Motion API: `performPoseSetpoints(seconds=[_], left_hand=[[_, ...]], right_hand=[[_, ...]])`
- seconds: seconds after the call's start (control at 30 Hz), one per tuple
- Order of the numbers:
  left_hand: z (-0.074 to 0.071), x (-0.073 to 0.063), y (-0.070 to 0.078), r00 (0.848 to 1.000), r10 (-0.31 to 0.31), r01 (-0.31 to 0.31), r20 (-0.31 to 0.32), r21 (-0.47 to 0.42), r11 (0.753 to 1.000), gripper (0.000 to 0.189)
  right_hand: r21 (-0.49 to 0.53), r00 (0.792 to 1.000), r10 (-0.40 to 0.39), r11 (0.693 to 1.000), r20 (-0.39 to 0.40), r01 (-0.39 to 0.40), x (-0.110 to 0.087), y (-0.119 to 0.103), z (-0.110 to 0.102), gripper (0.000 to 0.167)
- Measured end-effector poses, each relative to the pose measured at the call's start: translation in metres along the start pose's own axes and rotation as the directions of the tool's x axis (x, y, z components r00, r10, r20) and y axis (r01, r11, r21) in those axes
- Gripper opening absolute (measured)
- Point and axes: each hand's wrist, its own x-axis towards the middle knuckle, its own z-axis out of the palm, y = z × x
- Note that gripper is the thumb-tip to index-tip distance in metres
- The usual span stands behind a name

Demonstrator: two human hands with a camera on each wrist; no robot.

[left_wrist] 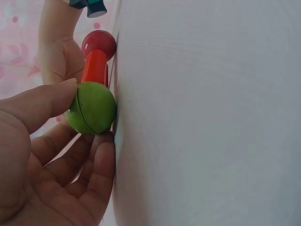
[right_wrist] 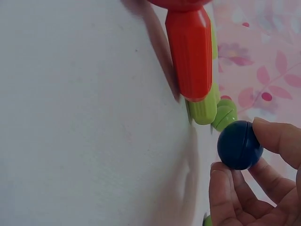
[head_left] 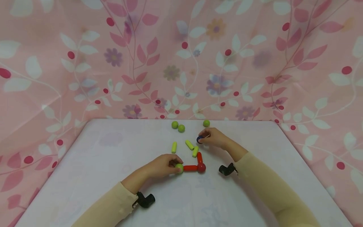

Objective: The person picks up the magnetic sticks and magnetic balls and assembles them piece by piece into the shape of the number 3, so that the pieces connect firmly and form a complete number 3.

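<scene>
- One green ball (head_left: 179, 168) is pinched in the left hand (head_left: 162, 166), one dark blue ball (right_wrist: 240, 145) in the right hand (head_left: 215, 138).
- Right of the left hand, a red rod (head_left: 190, 168) meets a red ball (head_left: 201, 167); a second red rod (head_left: 199, 157) points toward the right hand.
- Just left of the right hand, two yellow-green rods (head_left: 189, 145); another rod (head_left: 174, 147) beyond the left.
- Past both, three loose green balls (head_left: 181, 128) on the table (head_left: 124, 151).
</scene>
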Motion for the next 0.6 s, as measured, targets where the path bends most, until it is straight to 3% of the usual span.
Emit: performPoseSetpoints(seconds=[0.6], left_hand=[[0.000,0.000,0.001,1.000,0.009,-0.009,-0.010,0.020,1.000,0.028]], right_hand=[[0.110,0.997,0.038,0.993,0.072,-0.046,-0.011,0.014,0.008,0.029]])
